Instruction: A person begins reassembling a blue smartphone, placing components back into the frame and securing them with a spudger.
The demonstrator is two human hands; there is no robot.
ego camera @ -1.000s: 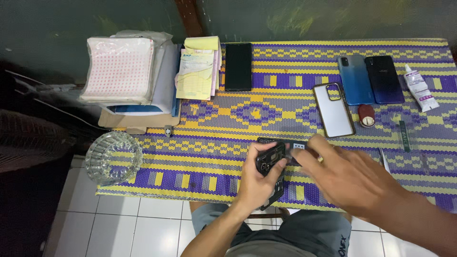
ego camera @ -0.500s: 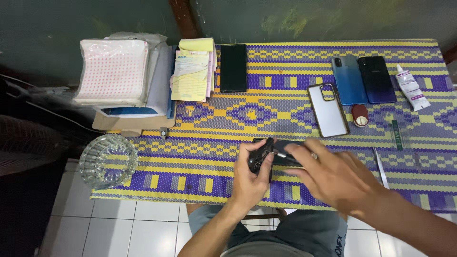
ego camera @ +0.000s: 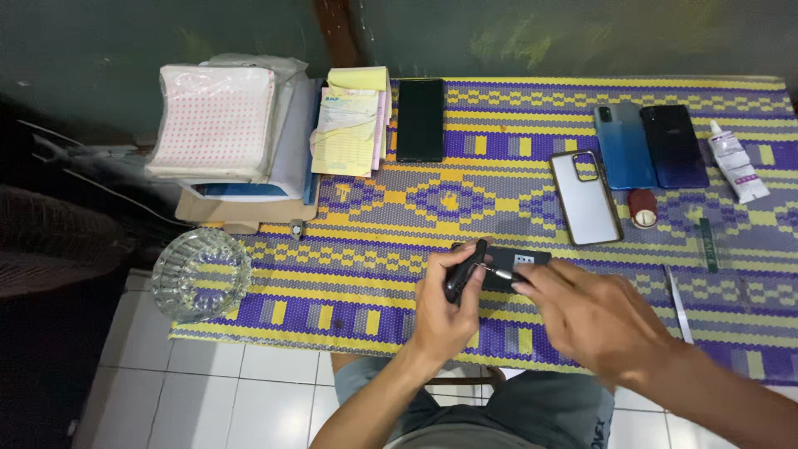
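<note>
Since the earlier frame, shifted slightly left and turned on edge: dark phone (ego camera: 490, 268), above the woven mat (ego camera: 499, 191). Left hand (ego camera: 445, 309) clamped around it; right hand (ego camera: 594, 316) fingertips pinched on a thin tool (ego camera: 497, 272). Best steadied firmly, probing gently.

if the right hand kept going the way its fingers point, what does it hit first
The right hand points up-left at the dark phone that the left hand grips. It would likely meet that phone first; its fingertips look already at it.
</note>
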